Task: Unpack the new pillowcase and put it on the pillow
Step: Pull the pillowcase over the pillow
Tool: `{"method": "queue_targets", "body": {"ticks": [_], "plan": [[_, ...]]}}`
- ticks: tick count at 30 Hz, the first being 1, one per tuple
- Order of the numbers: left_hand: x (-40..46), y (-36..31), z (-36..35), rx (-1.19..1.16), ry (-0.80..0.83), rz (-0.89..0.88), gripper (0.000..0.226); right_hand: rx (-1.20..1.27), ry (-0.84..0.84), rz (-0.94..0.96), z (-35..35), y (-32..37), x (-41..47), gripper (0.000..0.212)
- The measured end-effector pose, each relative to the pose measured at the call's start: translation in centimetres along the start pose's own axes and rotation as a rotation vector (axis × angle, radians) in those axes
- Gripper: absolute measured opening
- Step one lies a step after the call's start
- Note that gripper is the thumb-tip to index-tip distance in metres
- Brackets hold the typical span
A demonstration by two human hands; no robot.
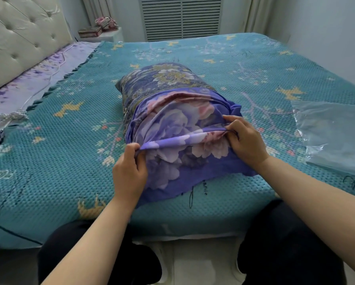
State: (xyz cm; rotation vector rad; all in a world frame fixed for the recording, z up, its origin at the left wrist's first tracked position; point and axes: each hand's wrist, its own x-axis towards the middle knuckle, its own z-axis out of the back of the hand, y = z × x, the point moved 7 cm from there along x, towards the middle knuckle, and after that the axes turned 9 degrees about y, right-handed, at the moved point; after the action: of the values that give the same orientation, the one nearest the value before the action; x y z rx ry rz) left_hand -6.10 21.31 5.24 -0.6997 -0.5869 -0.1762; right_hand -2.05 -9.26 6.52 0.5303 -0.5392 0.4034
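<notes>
A pillow (164, 79) with a dark blue and gold flower print lies in the middle of the bed, its far half bare. A purple pillowcase (176, 124) with large pale flowers covers its near half in bunched folds. My left hand (129, 171) pinches the case's open hem at the near left. My right hand (244, 140) grips the same hem at the right, and the hem runs taut between the two hands. The loose end of the case lies flat on the bed toward me.
A teal knitted bedspread (59, 151) covers the bed. An empty clear plastic bag (333, 136) lies at the right. A tufted headboard (18, 38) stands at the left, with a lilac sheet (38, 79) beside it. A nightstand (102, 33) holds small items at the back.
</notes>
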Motion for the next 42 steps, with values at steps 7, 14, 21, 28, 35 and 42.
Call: {"method": "queue_targets", "body": {"ticks": [7,14,21,28,35,42], "plan": [[6.0,1.5,-2.9,-0.283,0.319,0.217,0.011,0.302,0.115,-0.378,-1.1,-0.9,3.5,0.005],[8.9,1.0,-2.1,-0.201,0.655,0.126,0.022,0.342,0.512,-0.456,-2.4,-3.5,4.0,0.024],[11.3,0.7,-3.6,-0.479,0.418,0.215,0.021,0.036,0.262,-0.491,-2.6,-2.8,5.2,0.019],[14.1,-0.9,-4.8,0.074,0.597,0.155,0.026,0.23,0.221,-0.852,-3.7,-7.4,5.0,0.038],[14.1,-0.7,-6.5,0.152,0.57,0.246,0.022,0.372,0.205,-1.155,-7.0,-11.1,2.6,0.095],[11.2,5.6,-7.4,-0.288,0.821,0.609,0.032,1.025,0.324,-0.945,-7.8,-6.1,1.0,0.036]]}}
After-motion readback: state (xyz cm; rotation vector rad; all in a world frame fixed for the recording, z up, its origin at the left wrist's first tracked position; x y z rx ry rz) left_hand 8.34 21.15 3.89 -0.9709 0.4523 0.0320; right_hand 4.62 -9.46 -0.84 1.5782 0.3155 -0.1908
